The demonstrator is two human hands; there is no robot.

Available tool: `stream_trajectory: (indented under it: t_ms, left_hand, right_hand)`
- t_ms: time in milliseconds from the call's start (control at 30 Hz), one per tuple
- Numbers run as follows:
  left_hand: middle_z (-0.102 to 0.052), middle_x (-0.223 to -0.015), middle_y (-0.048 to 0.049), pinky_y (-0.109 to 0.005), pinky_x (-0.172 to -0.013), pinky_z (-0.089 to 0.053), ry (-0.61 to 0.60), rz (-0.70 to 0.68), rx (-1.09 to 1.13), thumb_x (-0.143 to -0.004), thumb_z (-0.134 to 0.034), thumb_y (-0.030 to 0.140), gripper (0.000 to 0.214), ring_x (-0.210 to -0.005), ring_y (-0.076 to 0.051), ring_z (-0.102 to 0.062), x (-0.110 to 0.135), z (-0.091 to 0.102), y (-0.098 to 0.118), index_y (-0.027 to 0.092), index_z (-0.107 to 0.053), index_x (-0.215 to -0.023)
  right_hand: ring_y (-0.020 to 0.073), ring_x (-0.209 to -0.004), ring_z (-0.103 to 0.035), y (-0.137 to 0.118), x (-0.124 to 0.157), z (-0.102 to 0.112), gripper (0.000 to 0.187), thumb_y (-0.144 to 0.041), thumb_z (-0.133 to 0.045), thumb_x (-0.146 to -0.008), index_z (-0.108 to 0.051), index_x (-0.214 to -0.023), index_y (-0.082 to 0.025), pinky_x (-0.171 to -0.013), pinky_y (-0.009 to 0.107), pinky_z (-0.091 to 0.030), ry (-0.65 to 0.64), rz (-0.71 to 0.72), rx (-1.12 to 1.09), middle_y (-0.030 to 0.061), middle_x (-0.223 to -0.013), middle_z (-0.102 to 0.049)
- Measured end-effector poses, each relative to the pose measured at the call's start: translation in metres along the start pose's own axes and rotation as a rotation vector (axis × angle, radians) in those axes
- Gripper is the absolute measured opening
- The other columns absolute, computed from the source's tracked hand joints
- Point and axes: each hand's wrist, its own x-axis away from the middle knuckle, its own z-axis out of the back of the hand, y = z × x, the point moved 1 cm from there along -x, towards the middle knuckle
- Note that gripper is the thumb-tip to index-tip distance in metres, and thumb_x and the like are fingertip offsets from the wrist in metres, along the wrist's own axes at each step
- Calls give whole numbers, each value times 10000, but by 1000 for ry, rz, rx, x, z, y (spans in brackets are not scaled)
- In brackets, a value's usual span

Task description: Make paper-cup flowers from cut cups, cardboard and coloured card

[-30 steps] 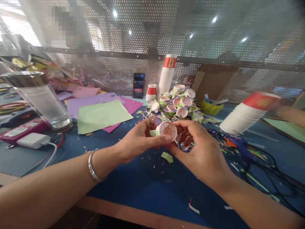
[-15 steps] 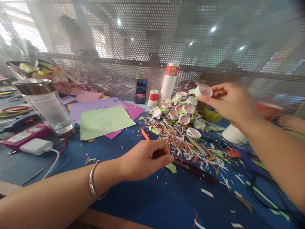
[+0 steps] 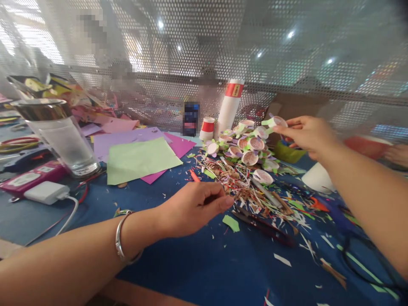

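Note:
My right hand [image 3: 306, 134] pinches a small paper cup piece [image 3: 279, 122] with green and purple paper strips on it, at the right edge of a pile of similar cup pieces [image 3: 250, 144]. My left hand [image 3: 199, 208] hovers over the blue table, loosely curled, with no object visible in its fingers. Just beyond it lies a heap of paper shreds [image 3: 242, 187], with an orange-red stick [image 3: 194, 175] at its left side. Dark scissors [image 3: 261, 223] and a green paper scrap [image 3: 231, 223] lie right of my left hand.
Green [image 3: 143, 159] and purple paper sheets [image 3: 126, 142] lie left of centre. A glass of water [image 3: 63, 136] stands by a power strip [image 3: 35, 180]. Stacked paper cups [image 3: 230, 108] lean near the mesh panel [image 3: 191, 42]. Another person's hand [image 3: 397, 155] is at far right.
My right hand has lowered slightly with the cup piece, bringing it closer to the pile. My left hand keeps nearly the same pose. The view has shifted a little.

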Motion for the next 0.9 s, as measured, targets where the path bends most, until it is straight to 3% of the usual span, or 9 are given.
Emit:
stream_trajectory:
  t_ms: [100,233,333,433,533,700,800,900]
  left_hand:
    - [-457,-606,46,-260,-531,-287,11,-16,6,-1004,-505,473,394,-553,-88,-380,-1,-1,-3,199,-491,-723]
    - [-532,-693,22,-263,-552,-347,107,-19,118,-977,-557,444,279,-597,-100,-477,-4,0,-8,193,-573,-856]
    - [-576,-767,11,-266,-596,-423,213,15,336,-927,-640,368,199,-619,-99,-561,-7,-1,-10,178,-586,-952]
    - [-640,-1047,-48,-278,-688,-508,263,58,612,-878,-700,256,245,-689,-91,-631,-9,-4,-8,161,-576,-1067]
    - [-565,-1324,-100,-288,-761,-545,249,72,823,-865,-696,149,325,-807,-118,-707,-10,-9,-2,164,-533,-1145]
    - [-411,-1542,-124,-342,-876,-557,207,38,990,-832,-711,57,430,-966,-193,-749,-15,-15,3,206,-498,-1174]
    - [-458,-1523,-105,-359,-919,-542,159,-7,1010,-815,-733,39,502,-1045,-213,-730,-19,-15,3,233,-507,-1218]
    - [-658,-1244,-86,-336,-942,-517,75,-14,990,-790,-750,24,501,-1011,-180,-714,-22,-15,0,199,-559,-1218]
  right_hand:
    - [123,-620,-547,-12,9,11,370,-437,-790,-796,-637,-899,-116,-576,368,-432,-79,-182,-126,86,-773,-638]
    - [109,-639,-531,-30,25,16,236,-335,-769,-842,-636,-886,-145,-580,345,-426,-161,-276,-270,67,-795,-623]
    - [108,-634,-535,-44,45,12,170,-289,-753,-865,-654,-911,-158,-546,311,-423,-226,-283,-373,69,-825,-639]
    - [115,-631,-546,-57,73,6,210,-278,-784,-831,-679,-978,-170,-498,278,-427,-297,-264,-465,66,-886,-670]
    - [134,-683,-573,-69,102,0,358,-375,-839,-772,-706,-1046,-187,-480,256,-450,-371,-221,-532,65,-961,-689]
    - [122,-667,-561,-87,132,-7,466,-422,-886,-718,-722,-1099,-209,-488,236,-480,-494,-139,-648,46,-965,-689]
    - [129,-663,-580,-95,140,-8,450,-430,-872,-741,-723,-1108,-216,-485,242,-487,-580,-187,-717,58,-991,-708]
    - [147,-725,-624,-101,144,-6,429,-398,-877,-736,-733,-1103,-228,-524,251,-511,-648,-236,-798,71,-1083,-715]
